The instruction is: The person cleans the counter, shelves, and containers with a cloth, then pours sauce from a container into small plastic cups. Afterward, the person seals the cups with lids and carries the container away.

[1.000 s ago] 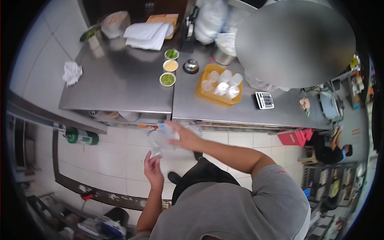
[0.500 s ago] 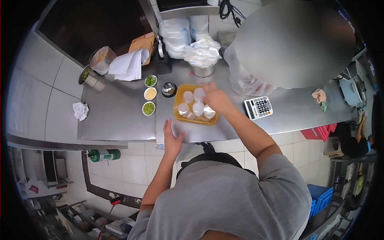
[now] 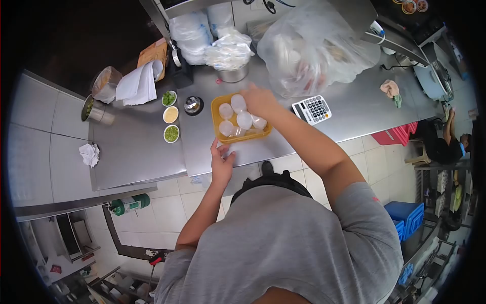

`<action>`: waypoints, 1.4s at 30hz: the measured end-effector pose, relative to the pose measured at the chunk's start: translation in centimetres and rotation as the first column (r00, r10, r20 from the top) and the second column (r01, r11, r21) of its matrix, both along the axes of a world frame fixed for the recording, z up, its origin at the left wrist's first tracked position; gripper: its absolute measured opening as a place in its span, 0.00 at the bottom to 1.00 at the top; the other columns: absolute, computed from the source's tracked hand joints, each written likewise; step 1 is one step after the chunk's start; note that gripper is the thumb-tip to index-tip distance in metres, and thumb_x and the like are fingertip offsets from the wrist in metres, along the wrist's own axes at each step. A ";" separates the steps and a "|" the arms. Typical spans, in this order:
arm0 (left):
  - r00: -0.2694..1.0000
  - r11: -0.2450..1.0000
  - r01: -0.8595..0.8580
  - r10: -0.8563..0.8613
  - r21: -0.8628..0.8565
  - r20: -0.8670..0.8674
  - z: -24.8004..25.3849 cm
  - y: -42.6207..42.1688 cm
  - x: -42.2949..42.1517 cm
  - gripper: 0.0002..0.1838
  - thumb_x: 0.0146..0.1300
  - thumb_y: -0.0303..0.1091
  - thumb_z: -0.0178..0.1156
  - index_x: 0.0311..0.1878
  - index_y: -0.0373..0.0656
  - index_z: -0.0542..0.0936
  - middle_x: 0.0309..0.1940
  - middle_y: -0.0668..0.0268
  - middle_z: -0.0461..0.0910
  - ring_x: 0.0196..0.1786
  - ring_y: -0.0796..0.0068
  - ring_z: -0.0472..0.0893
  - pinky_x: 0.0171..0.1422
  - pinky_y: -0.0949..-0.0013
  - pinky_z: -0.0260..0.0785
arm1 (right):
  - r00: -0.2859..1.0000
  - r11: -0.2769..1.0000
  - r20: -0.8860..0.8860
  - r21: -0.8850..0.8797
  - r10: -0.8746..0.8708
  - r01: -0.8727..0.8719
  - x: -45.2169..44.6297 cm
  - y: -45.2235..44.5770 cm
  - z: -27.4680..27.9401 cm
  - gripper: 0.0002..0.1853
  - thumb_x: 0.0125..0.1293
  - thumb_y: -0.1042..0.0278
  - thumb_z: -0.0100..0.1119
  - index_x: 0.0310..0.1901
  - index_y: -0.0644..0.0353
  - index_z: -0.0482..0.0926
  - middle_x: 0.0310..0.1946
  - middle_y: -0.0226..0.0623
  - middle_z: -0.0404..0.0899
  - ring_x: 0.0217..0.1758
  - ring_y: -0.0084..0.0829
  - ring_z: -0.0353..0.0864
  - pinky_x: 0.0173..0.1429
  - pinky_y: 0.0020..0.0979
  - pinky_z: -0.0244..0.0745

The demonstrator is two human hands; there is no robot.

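A yellow basket (image 3: 216, 133) with several small translucent containers (image 3: 244, 120) stands on the steel counter. My right hand (image 3: 259, 101) is at the basket's back right edge, its fingers partly smeared, so its hold is unclear. At the front left corner of the basket, my left hand (image 3: 223, 158) has its fingers apart and holds nothing. A silver bell (image 3: 193, 105) sits left of the basket, beside three small cups of green and pale yellow food (image 3: 170, 114).
A calculator (image 3: 312, 110) and a large clear plastic bag (image 3: 314, 50) lie to the right. Papers (image 3: 137, 86) and a metal pot (image 3: 233, 74) stand behind. Crumpled paper (image 3: 89, 154) is at the left edge. Another person (image 3: 443, 144) sits far right.
Both hands moved from clear plastic below the counter edge to the basket. The left hand then came closer to its front corner. The view shifted, and the large bag is now uncovered.
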State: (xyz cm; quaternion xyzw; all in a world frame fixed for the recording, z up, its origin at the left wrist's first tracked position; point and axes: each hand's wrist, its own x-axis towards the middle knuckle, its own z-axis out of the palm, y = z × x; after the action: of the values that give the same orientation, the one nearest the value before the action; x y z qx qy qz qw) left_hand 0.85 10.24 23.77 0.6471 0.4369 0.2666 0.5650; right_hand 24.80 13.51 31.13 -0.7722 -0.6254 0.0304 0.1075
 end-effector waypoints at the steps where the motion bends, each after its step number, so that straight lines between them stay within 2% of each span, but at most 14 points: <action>1: 1.000 1.000 0.001 -0.001 0.000 -0.015 0.1 -0.2 0.0 0.37 0.59 0.26 0.60 0.70 0.42 0.54 0.54 0.58 0.72 0.60 0.65 0.71 0.63 0.62 0.63 | 1.000 1.000 0.018 -0.010 -0.023 0.023 0.2 0.3 0.0 0.12 0.60 0.71 0.50 0.46 0.56 0.76 0.45 0.47 0.72 0.43 0.48 0.79 0.46 0.44 0.75; 4: 0.991 0.998 0.035 -0.027 0.058 -0.134 0.1 -0.4 0.5 0.32 0.59 0.30 0.62 0.66 0.42 0.61 0.57 0.59 0.70 0.61 0.64 0.69 0.63 0.59 0.62 | 0.995 0.998 -0.093 -0.063 -0.026 0.020 2.0 0.9 0.1 0.12 0.59 0.73 0.50 0.46 0.56 0.75 0.45 0.47 0.72 0.46 0.48 0.78 0.48 0.44 0.75; 10: 0.981 0.964 0.013 0.039 0.264 -0.192 2.9 0.7 2.3 0.29 0.56 0.34 0.64 0.61 0.41 0.68 0.60 0.55 0.68 0.64 0.57 0.66 0.64 0.57 0.61 | 0.885 0.990 -0.451 0.127 0.113 -0.062 5.7 -1.0 -0.3 0.22 0.47 0.76 0.66 0.46 0.56 0.73 0.48 0.44 0.74 0.50 0.47 0.76 0.53 0.40 0.72; 13: 0.926 0.857 0.036 0.165 0.513 -0.340 3.6 1.6 3.6 0.30 0.54 0.29 0.64 0.61 0.41 0.68 0.60 0.48 0.66 0.62 0.48 0.67 0.66 0.58 0.60 | 0.752 0.925 -0.580 0.365 0.313 -0.103 7.7 -2.2 -1.4 0.28 0.41 0.74 0.73 0.47 0.57 0.73 0.48 0.40 0.74 0.50 0.41 0.75 0.55 0.38 0.71; 16: 0.898 0.791 -0.009 0.276 0.612 -0.343 5.8 1.4 5.3 0.29 0.54 0.30 0.64 0.61 0.41 0.68 0.60 0.47 0.66 0.63 0.46 0.65 0.67 0.57 0.58 | 0.520 0.939 -0.819 0.334 0.243 0.086 9.3 -3.6 -1.0 0.31 0.45 0.75 0.73 0.53 0.55 0.71 0.50 0.34 0.73 0.54 0.32 0.72 0.56 0.33 0.71; 19: 0.977 0.793 0.122 0.010 0.597 -0.212 5.6 3.0 7.9 0.30 0.54 0.32 0.65 0.61 0.41 0.68 0.60 0.48 0.66 0.62 0.47 0.66 0.67 0.55 0.59 | 0.406 0.927 -0.898 0.286 0.171 0.242 10.1 -5.1 0.8 0.29 0.51 0.72 0.70 0.55 0.56 0.69 0.51 0.35 0.75 0.50 0.27 0.74 0.51 0.29 0.73; 22: 0.984 0.861 0.114 -0.030 0.495 -0.175 6.2 4.1 12.7 0.32 0.54 0.33 0.66 0.62 0.41 0.67 0.59 0.51 0.67 0.60 0.54 0.70 0.61 0.58 0.64 | 0.027 0.974 -0.995 0.096 0.092 0.207 10.2 -7.1 3.2 0.27 0.58 0.63 0.67 0.57 0.57 0.67 0.49 0.37 0.77 0.43 0.24 0.76 0.44 0.25 0.73; 25: 0.992 0.849 0.101 -0.043 0.518 -0.123 9.4 3.4 16.8 0.33 0.56 0.32 0.65 0.65 0.42 0.66 0.52 0.57 0.71 0.53 0.65 0.73 0.50 0.70 0.67 | -0.589 0.985 -0.793 0.167 0.156 0.035 11.8 -8.4 1.9 0.28 0.62 0.59 0.63 0.59 0.60 0.64 0.47 0.39 0.78 0.39 0.23 0.78 0.42 0.22 0.73; 28: 0.983 0.866 0.050 -0.131 0.497 0.130 11.6 0.9 19.0 0.36 0.54 0.33 0.68 0.66 0.42 0.64 0.53 0.57 0.70 0.54 0.64 0.72 0.51 0.68 0.67 | -0.735 0.970 -0.654 0.240 0.181 0.024 12.4 -9.7 2.3 0.26 0.65 0.57 0.60 0.60 0.59 0.64 0.48 0.42 0.78 0.41 0.26 0.79 0.44 0.25 0.75; 31: 0.996 0.806 -0.009 -0.047 0.592 0.080 12.8 -1.3 20.3 0.39 0.49 0.37 0.72 0.65 0.42 0.66 0.60 0.57 0.67 0.58 0.61 0.70 0.54 0.62 0.67 | -0.722 0.978 -0.672 0.206 0.165 0.032 12.9 -10.6 2.2 0.28 0.64 0.58 0.61 0.60 0.60 0.63 0.49 0.43 0.77 0.44 0.28 0.79 0.45 0.27 0.75; 34: 1.000 0.607 -0.014 0.017 0.795 0.004 13.7 -2.5 21.9 0.42 0.45 0.39 0.75 0.64 0.42 0.67 0.61 0.56 0.66 0.63 0.59 0.67 0.60 0.59 0.65 | -0.657 0.984 -0.741 0.179 0.139 0.007 13.1 -10.9 1.0 0.30 0.63 0.59 0.64 0.60 0.60 0.62 0.49 0.45 0.76 0.46 0.30 0.79 0.46 0.28 0.75; 37: 0.983 0.625 0.148 -0.008 0.766 -0.183 13.2 -1.9 21.2 0.37 0.48 0.36 0.73 0.62 0.42 0.69 0.62 0.55 0.66 0.62 0.62 0.69 0.62 0.60 0.67 | -0.677 0.990 -0.734 0.127 0.051 -0.063 13.5 -11.3 0.6 0.31 0.61 0.59 0.66 0.60 0.61 0.62 0.47 0.45 0.77 0.44 0.30 0.78 0.46 0.28 0.75; 40: 0.993 0.897 -0.038 -0.014 0.441 0.113 11.2 -1.1 19.7 0.29 0.54 0.25 0.67 0.61 0.40 0.71 0.61 0.56 0.67 0.57 0.68 0.74 0.55 0.67 0.70 | -0.661 0.985 -0.750 0.102 -0.015 -0.138 14.1 -11.8 -0.1 0.32 0.60 0.59 0.67 0.59 0.62 0.63 0.46 0.44 0.78 0.41 0.29 0.78 0.44 0.28 0.75; 42: 0.988 0.972 -0.071 0.037 0.226 0.153 10.3 -1.0 18.6 0.26 0.57 0.22 0.63 0.60 0.39 0.71 0.57 0.58 0.71 0.53 0.70 0.76 0.53 0.70 0.72 | -0.592 0.976 -0.799 0.038 -0.100 -0.216 14.0 -12.0 -0.5 0.31 0.59 0.63 0.67 0.60 0.61 0.62 0.46 0.44 0.78 0.38 0.27 0.78 0.42 0.26 0.75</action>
State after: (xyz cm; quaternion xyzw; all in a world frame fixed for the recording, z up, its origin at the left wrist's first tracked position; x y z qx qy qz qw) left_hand 19.42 9.28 34.09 0.6747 0.3774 0.3779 0.5094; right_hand 38.81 1.47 30.63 -0.2834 -0.2290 0.7632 0.5336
